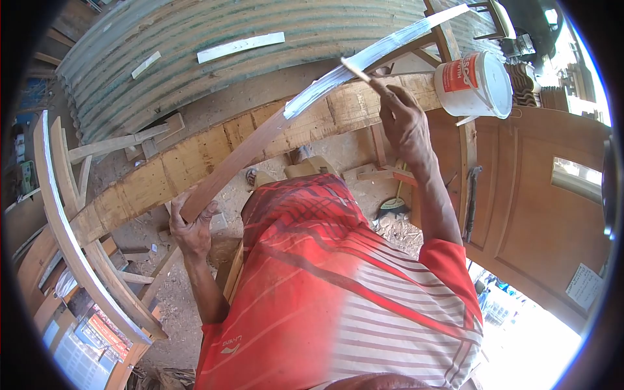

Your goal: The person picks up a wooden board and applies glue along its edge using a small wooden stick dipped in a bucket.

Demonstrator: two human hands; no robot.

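Note:
My left hand [192, 224] is closed around the near end of a long wooden strip [237, 162]. The strip slants up to the right, across a rough bench beam [227, 140]. Its near part is bare brown wood, while the far part carries a streaky white coating [364, 62]. In my right hand [406, 123] is a thin, pale wooden stick [357, 71]. The stick's tip appears over the white stretch; whether it touches the surface I cannot tell. A white bucket [491, 84] with a red label rests near the beam's right end.
Corrugated metal sheeting [143, 91] lies beyond the bench, bearing two white-coated pieces, one long [240, 47] and one short [146, 65]. Curved wooden strips [71, 240] lean at the left. A panelled wooden door [533, 195] stands right, with a broom head [393, 207] on the littered floor.

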